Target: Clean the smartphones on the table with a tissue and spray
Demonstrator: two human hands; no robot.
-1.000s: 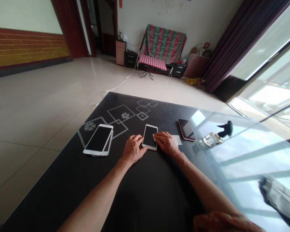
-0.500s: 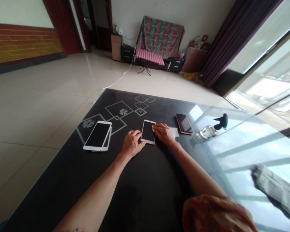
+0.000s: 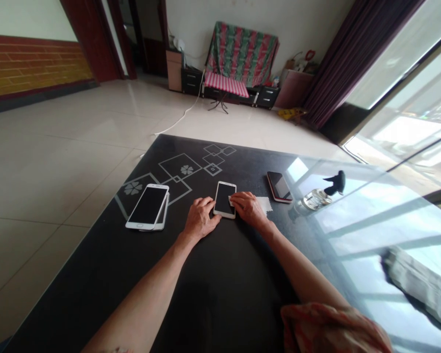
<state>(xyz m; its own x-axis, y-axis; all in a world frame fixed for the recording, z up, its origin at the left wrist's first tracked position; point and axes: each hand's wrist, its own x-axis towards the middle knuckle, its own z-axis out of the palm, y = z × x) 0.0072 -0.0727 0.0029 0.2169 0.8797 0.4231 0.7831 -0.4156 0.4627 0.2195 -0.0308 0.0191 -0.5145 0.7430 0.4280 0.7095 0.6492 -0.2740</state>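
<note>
A white-framed phone (image 3: 224, 198) lies face up on the black glass table (image 3: 213, 284). My left hand (image 3: 200, 218) rests against its left edge, fingers curled along the side. My right hand (image 3: 248, 208) presses a small white cloth (image 3: 263, 204) onto the right part of the dark screen, fingers closed on the cloth. Most of the cloth trails out to the right of my hand.
Two stacked white phones (image 3: 148, 206) lie to the left. A dark phone with a red rim (image 3: 279, 186) and a clear spray bottle with a black nozzle (image 3: 321, 195) lie to the right. A folded grey item (image 3: 419, 282) sits near the right edge.
My right hand has slid the cloth slightly leftwards over the screen. My left hand stays at the phone's side. The view has shifted a little.
</note>
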